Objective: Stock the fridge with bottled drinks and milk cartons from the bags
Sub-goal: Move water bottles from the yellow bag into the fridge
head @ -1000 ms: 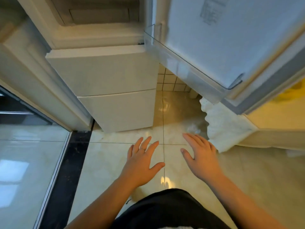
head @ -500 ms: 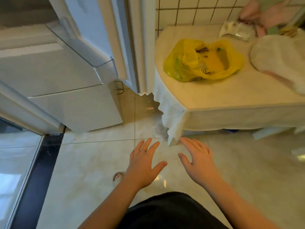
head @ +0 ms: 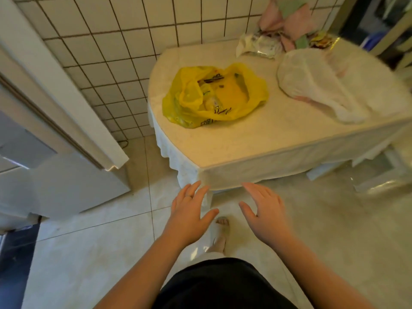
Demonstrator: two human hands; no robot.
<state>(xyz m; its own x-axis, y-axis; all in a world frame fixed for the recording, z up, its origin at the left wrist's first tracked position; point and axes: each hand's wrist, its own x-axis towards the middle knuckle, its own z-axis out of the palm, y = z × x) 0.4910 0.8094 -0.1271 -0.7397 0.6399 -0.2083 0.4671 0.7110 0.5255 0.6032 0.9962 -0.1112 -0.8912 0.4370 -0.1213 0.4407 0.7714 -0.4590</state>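
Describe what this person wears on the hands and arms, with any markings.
Both forearms are bare as far as the view shows: no sleeves, watch or bracelet. The left hand wears a thin ring on one finger. The right hand shows no ring and no glove. Between the arms a black garment covers the lower body.

Single head view, wide-angle, aimed steeply down and forward. Left hand and right hand sit close, below centre. Table is near ahead, tiled wall behind it, fridge door at left edge, floor underneath.
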